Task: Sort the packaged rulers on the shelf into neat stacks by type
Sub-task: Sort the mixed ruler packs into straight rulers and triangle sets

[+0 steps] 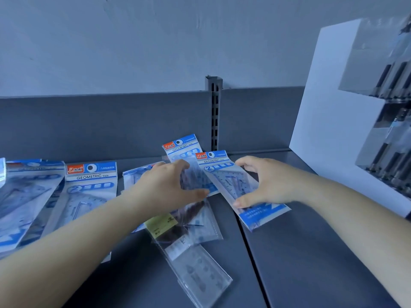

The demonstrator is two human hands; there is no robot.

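Note:
Blue-and-white "Geometric tools" ruler packs lie on a grey shelf (311,252). My right hand (264,183) grips one pack (262,216) across its middle, thumb at its near edge and fingers curled over its far edge. My left hand (164,185) grips a second pack (182,147) just to the left, which overlaps the first. Under them sits a loose pile with a clear-sleeved ruler (200,272) and a pack with a yellow label (161,223). A neat pack (89,190) and a further stack (29,192) lie at the left.
A white display box (338,130) holding dark pens stands upright at the right, close to my right forearm. The grey back panel with a slotted upright (214,116) closes the shelf behind. A seam runs between two shelf boards near the middle.

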